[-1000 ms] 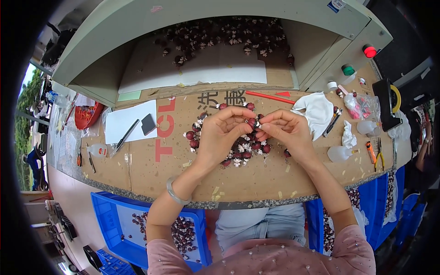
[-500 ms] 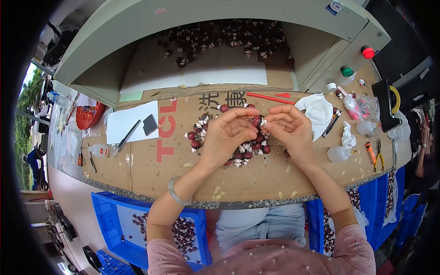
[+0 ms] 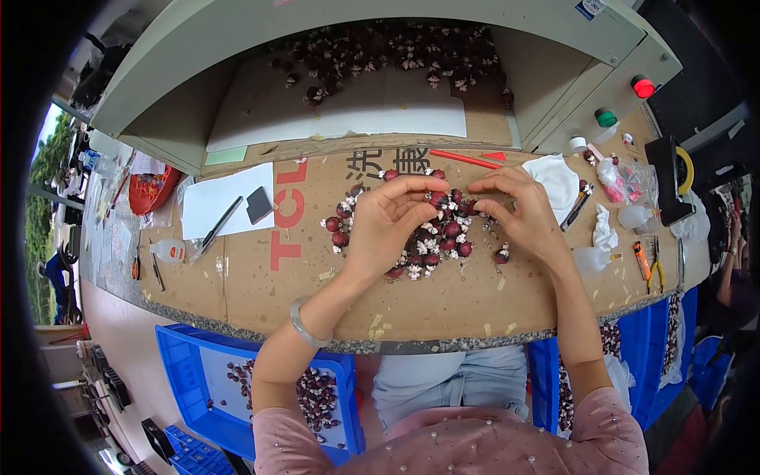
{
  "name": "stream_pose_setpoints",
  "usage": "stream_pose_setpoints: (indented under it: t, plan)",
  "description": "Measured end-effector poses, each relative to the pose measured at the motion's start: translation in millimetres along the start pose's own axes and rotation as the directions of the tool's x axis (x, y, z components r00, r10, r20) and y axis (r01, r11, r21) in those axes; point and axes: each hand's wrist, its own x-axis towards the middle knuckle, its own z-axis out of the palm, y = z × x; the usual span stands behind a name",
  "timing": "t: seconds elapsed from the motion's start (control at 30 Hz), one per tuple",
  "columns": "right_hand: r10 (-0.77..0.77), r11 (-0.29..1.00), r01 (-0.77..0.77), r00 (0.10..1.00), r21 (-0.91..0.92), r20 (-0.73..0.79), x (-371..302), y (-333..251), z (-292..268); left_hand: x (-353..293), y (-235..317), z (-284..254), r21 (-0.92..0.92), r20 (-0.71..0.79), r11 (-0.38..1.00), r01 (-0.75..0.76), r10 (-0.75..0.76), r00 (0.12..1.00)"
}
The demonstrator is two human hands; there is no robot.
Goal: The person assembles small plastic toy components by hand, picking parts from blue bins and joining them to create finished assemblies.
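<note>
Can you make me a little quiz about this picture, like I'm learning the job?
1. True or false: the bracelet is on the right arm.
2. Which lies on the white paper: (a) pliers, (b) a pen, (c) a bottle?
3. Fill in: the ____ hand pinches a dark red ball.

Key: 1. False, it is on the left arm. 2. b. 3. Left hand.

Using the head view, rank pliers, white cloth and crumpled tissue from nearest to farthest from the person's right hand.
1. White cloth: just upper right of the right hand.
2. Crumpled tissue: farther right.
3. Pliers: lower right.
</note>
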Motion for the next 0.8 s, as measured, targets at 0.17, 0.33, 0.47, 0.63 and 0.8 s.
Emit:
stream_pose_setpoints:
  t: [0.17, 0.33, 0.47, 0.63, 0.8]
  plan:
    - [0.091, 0.994, -0.096, 0.992, 0.050, 0.086, 1, 2, 1, 1, 2, -6, -0.094, 0.018, 0.995, 0.046, -0.045, 0.999]
    - [0.082, 0.983, -0.107, 0.983, 0.152, 0.165, 0, 1, -7, 4, 6, -10, -0.414, 0.004, 0.903, 0.114, -0.123, 0.992]
    - [0.039, 0.999, -0.040, 0.988, 0.003, 0.149, -1, 4, -1, 4, 7, -13, -0.431, -0.009, 0.890, 0.148, -0.169, 0.986]
    - [0.104, 0.974, -0.108, 0.994, 0.202, 0.029, 2, -13, -9, -1, 12, -12, -0.127, 0.044, 0.978, 0.165, -0.160, 0.986]
    - [-0.026, 0.964, 0.026, 1.000, 0.264, -0.006, -4, -31, -5, -3, 8, 4, 0.092, 0.059, 0.996, -0.005, -0.001, 0.998]
